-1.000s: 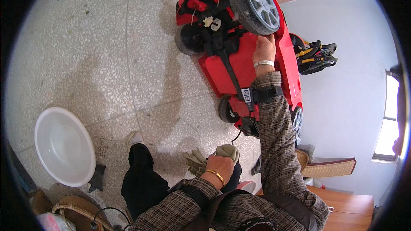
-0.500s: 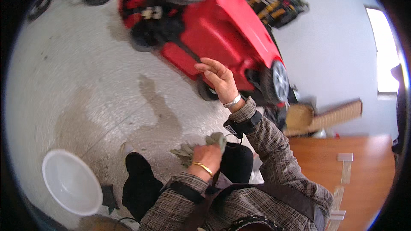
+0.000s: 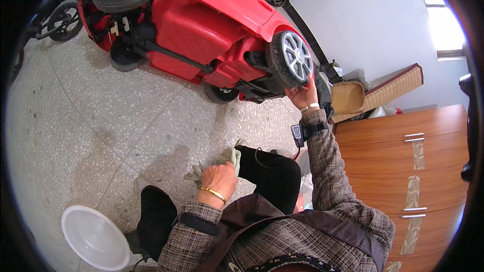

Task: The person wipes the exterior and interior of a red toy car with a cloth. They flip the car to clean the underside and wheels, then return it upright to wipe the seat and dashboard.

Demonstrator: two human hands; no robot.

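A red toy ride-on car (image 3: 212,25) lies tipped on its side on the speckled floor, its underside and grey-rimmed wheels facing me. My right hand (image 3: 301,94) reaches up and grips the lower edge of the near wheel (image 3: 292,58). My left hand (image 3: 218,179) rests over my knees, closed on a crumpled grey-green cloth (image 3: 222,161). Both arms wear plaid sleeves. There is a gold bangle on the left wrist, and a light band and a small black device on the right.
A white plastic basin (image 3: 93,239) sits on the floor at lower left. A wooden cabinet with drawers (image 3: 423,171) stands at right, with a woven-edged board (image 3: 383,90) leaning near the wall. Wheels of another small vehicle (image 3: 63,20) show at upper left.
The view has swung, so the car now fills the upper left. My right hand moved from open air to the car's near wheel and took hold of it. My left hand kept the cloth.
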